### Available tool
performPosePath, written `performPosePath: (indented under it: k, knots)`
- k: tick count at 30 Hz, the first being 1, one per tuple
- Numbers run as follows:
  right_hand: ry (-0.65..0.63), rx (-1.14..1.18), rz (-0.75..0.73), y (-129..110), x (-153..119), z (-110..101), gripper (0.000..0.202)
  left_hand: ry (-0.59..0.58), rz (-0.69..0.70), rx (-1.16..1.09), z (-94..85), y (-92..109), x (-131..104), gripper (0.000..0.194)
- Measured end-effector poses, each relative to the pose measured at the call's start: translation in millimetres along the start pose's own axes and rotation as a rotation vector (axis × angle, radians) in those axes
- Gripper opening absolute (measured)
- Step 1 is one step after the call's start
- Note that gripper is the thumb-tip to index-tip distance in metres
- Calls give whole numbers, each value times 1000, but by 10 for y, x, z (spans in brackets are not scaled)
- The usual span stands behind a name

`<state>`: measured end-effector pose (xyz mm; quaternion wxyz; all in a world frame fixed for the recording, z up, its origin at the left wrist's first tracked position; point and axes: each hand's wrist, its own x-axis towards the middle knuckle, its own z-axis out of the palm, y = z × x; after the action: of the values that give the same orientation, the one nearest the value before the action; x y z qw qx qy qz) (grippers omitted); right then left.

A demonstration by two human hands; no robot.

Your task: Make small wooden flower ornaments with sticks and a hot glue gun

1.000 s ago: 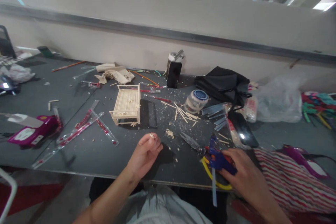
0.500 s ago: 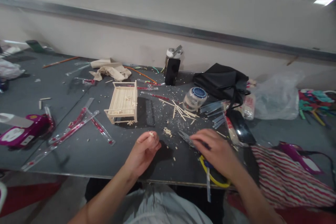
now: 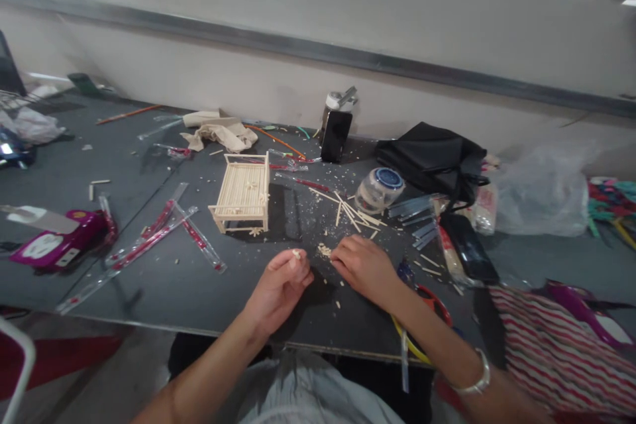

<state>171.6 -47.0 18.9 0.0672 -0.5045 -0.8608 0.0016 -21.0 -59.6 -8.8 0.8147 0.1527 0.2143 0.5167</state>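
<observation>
Well, from the head view, the only one I have, I read the left hand (image 3: 279, 288) as pinching a small pale piece (image 3: 297, 254) between thumb and finger, raised over the dark table (image 3: 163, 298). The relation I care about is at the right hand (image 3: 366, 270): the little pile of cut bits (image 3: 324, 250) lies just off its fingertips, between the two hands, and the right is the nearer. Its fingers are bent and together, pointing leftward at the pile; whether they grip a bit, I cannot tell. The stick-built model bed (image 3: 243, 189) stands beyond and left of both hands, nearer the left, its slats running lengthwise from the table's near edge toward the wall.
</observation>
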Motion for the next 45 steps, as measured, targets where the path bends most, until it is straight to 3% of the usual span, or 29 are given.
performPosePath:
  k: [13, 20, 26, 30, 33, 45]
  knots:
    - [17, 24, 4, 27, -12, 8, 8, -12, -9, 16, 10, 0, -15, 26]
    - [34, 99, 32, 19, -2, 19, 15, -5, -1, 15, 25, 2, -15, 25]
    - [120, 314, 124, -191, -27, -256, 12, 6, -27, 5, 15, 11, -12, 28]
    - [186, 696, 276, -403, -37, -498, 9, 8, -44, -7, 2, 13, -16, 27]
    - [201, 942, 353, -522, -22, -548, 5, 10, -46, -7, 4, 14, -20, 29]
    - [296, 961, 371, -689, 65, -478, 7, 22, -53, 12, -2, 7, -16, 29]
